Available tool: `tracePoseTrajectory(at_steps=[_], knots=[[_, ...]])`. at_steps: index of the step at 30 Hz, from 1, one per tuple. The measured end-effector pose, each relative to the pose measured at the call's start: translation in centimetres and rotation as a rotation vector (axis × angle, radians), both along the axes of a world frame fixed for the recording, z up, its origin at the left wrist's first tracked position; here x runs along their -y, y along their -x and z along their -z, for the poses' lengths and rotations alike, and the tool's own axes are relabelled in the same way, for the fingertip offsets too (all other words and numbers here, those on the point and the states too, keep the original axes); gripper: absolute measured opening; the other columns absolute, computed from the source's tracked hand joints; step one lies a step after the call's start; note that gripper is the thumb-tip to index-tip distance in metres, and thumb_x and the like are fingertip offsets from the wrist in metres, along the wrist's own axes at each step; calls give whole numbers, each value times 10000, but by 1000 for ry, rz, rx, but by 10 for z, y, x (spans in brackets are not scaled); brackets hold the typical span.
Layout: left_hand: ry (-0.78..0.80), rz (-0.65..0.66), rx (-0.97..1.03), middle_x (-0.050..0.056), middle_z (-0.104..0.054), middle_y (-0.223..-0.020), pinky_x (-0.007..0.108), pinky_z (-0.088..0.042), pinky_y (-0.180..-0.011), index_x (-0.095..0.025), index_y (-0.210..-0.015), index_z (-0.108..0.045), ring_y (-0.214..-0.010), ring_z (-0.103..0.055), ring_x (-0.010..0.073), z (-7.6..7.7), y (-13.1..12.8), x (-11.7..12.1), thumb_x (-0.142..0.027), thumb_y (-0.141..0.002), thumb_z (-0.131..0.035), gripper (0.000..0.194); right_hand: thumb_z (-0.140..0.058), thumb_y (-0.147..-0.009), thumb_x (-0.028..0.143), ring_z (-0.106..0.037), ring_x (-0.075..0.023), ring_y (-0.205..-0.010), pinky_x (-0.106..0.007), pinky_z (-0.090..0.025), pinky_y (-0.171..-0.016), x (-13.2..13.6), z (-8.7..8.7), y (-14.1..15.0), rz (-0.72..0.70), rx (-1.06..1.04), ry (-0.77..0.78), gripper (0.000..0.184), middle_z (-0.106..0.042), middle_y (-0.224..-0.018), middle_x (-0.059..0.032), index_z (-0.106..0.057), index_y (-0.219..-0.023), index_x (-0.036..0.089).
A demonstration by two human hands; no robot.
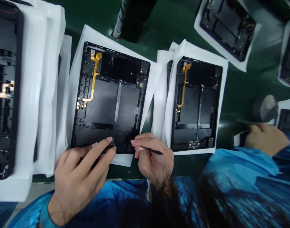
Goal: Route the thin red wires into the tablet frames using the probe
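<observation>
An opened black tablet housing (pixel 111 98) lies on a white foam sheet (pixel 87 41) in front of me, with a yellow flex cable (pixel 94 79) along its left side. My left hand (pixel 80 177) pinches a small dark part (pixel 111 146) against the housing's near edge, index finger stretched out onto it. My right hand (pixel 154 158) is closed round a thin black pointed tool (pixel 151 150), its fingertips touching the same near edge just to the right.
A second opened tablet housing (pixel 196 104) on foam lies to the right, another (pixel 4 95) at far left, more at the back right (pixel 227 27). A co-worker's hand (pixel 266 137) in a blue sleeve works at the right beside a grey cylinder (pixel 265 109). The green bench (pixel 173 22) lies beneath.
</observation>
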State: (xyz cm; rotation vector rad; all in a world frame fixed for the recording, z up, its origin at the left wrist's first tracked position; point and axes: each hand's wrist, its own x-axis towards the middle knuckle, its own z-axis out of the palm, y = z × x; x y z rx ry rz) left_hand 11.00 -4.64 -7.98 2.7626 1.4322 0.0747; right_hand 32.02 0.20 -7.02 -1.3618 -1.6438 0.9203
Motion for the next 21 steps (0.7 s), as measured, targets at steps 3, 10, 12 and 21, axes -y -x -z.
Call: tracePoseTrajectory(at_steps=[3, 10, 12, 21], knots=[[-45, -212, 127, -102, -431, -1485, 313, -554, -712, -281, -1229, -689, -1233, -594, 110, -4, -3, -8, -318, -1147, -251, 447, -534, -926, 32, -584, -61, -488, -198, -527, -450, 0, 0, -2, 35, -19, 2, 262, -673, -815, 23, -707, -972, 224], [-72, -244, 252, -131, -497, -1411, 293, -524, -692, -249, -1163, -712, -1159, -617, 85, -9, -6, -15, -354, -1166, -339, 387, -547, -935, 46, -574, -52, -477, -204, -527, -440, 2, 1, -4, 55, -38, 4, 245, -664, -843, 23, -696, -979, 234], [-70, -247, 292, -132, -506, -1401, 300, -509, -679, -258, -1171, -708, -1144, -622, 90, -10, -7, -16, -355, -1167, -356, 366, -544, -935, 43, -578, -58, -487, -210, -530, -435, 3, 1, -4, 76, -37, 0, 259, -678, -854, 15, -699, -992, 243], [-70, -202, 208, -113, -505, -1403, 308, -525, -704, -225, -1131, -714, -1273, -563, 155, -3, 0, -9, -358, -1176, -345, 395, -550, -893, 12, -650, -120, -552, -262, -606, -515, 5, -1, -4, 29, 11, -14, 333, -721, -813, 16, -707, -1042, 264]])
